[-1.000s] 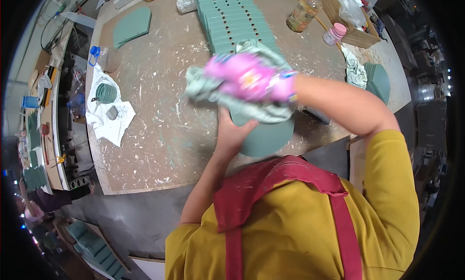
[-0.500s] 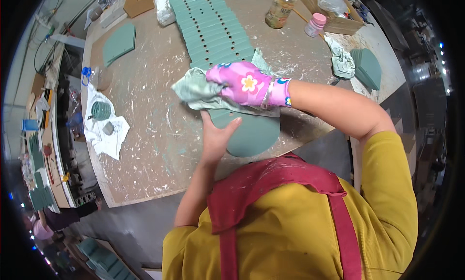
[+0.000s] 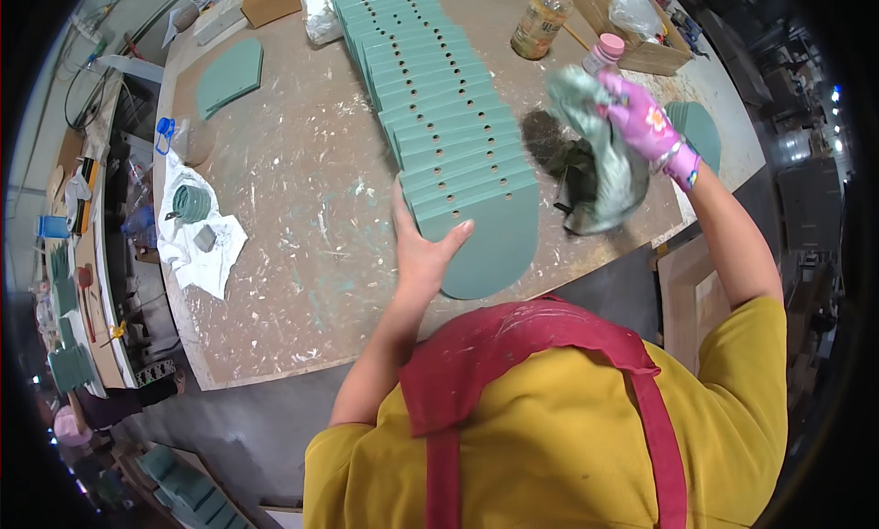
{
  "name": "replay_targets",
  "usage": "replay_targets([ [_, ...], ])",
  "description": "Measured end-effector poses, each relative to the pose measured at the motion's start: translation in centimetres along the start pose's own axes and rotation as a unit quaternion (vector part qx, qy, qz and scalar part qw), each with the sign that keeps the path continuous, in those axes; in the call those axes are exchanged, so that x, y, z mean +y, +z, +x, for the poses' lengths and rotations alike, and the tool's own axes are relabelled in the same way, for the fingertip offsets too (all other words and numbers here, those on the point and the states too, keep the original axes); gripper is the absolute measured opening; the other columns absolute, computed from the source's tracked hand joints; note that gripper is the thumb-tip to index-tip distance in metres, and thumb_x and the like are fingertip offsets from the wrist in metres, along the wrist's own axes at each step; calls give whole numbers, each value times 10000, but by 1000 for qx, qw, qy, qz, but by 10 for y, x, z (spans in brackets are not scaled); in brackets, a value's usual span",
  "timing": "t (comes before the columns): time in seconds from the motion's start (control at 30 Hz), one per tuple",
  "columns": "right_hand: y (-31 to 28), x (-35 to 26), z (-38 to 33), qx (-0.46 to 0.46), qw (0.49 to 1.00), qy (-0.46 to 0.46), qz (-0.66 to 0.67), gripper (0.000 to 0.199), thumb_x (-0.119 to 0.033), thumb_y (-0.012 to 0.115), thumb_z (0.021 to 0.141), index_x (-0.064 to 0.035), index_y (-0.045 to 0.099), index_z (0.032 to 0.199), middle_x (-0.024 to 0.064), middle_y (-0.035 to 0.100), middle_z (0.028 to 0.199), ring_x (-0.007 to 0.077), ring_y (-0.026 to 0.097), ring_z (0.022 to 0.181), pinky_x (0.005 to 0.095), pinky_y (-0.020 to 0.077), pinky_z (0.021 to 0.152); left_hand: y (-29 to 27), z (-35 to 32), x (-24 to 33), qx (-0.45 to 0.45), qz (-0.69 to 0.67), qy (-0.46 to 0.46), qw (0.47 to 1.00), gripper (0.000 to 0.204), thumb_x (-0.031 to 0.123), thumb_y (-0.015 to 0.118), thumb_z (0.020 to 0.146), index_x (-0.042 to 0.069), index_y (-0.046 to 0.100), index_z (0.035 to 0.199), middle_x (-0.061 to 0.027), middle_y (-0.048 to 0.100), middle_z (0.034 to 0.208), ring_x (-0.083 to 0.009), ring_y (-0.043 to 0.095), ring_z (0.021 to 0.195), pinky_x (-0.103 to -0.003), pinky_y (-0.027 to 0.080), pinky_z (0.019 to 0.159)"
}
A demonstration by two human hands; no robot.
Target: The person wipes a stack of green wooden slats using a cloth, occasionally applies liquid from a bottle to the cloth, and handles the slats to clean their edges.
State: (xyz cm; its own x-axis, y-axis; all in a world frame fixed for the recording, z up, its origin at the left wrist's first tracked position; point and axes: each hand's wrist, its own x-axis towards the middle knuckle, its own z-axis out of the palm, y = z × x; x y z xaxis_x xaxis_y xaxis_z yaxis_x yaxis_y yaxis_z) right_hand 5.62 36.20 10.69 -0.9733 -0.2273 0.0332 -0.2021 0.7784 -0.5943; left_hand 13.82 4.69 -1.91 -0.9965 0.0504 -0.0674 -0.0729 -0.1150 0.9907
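A row of overlapping green panels (image 3: 430, 80) lies on the table (image 3: 302, 190). At the near end of this row, the left hand (image 3: 423, 254) has its thumb on top of the nearest panel (image 3: 494, 245) and its fingers at the left edge; whether they clamp it, I cannot tell. To the right of the row, the right hand (image 3: 641, 121), in a pink flowered glove, is closed firmly on a pale green cloth (image 3: 618, 183), which hangs down from it
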Motion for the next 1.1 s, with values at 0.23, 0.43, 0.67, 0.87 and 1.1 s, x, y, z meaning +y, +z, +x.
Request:
replay_targets([
  [0.23,63,-29,29,-63,984,-155,-62,387,-146,580,806,-59,519,1178,169,624,1033,355,622,840,453,494,756,1,-5,17,-25,-126,-62,990,1038,94,785,666,28,112,1454,-184,342,1352,-259,415,1220,-378,385,1006],
  [0.43,111,-110,73,-156,914,-324,-185,318,-122,630,719,-93,514,1014,130,580,945,319,616,773,427,497,620,-6,-4,-1,-21,108,-30,994,1070,94,770,668,19,52,1457,-176,352,1347,-262,442,1200,-368,418,978],
  [0.67,118,-84,69,-216,954,-196,-68,390,-137,614,744,-81,505,1114,148,569,897,347,602,806,435,492,667,-8,-4,14,-32,-86,-79,993,1016,43,736,698,6,50,1447,-168,381,1315,-239,465,1168,-354,428,969],
  [0.87,123,-81,59,-216,968,-125,37,238,-193,569,814,-107,540,1034,133,556,830,330,573,693,422,497,612,0,-8,20,-46,-73,-40,995,1003,44,733,714,6,48,1445,-159,411,1284,-232,496,1132,-342,448,944],
  [1.1,123,-146,93,-94,959,-248,99,242,-262,562,892,-77,569,1048,135,617,925,281,632,786,397,509,723,-4,-8,17,-2,-17,-81,997,1015,55,748,697,13,60,1441,-162,435,1253,-229,518,1068,-348,450,911],
])
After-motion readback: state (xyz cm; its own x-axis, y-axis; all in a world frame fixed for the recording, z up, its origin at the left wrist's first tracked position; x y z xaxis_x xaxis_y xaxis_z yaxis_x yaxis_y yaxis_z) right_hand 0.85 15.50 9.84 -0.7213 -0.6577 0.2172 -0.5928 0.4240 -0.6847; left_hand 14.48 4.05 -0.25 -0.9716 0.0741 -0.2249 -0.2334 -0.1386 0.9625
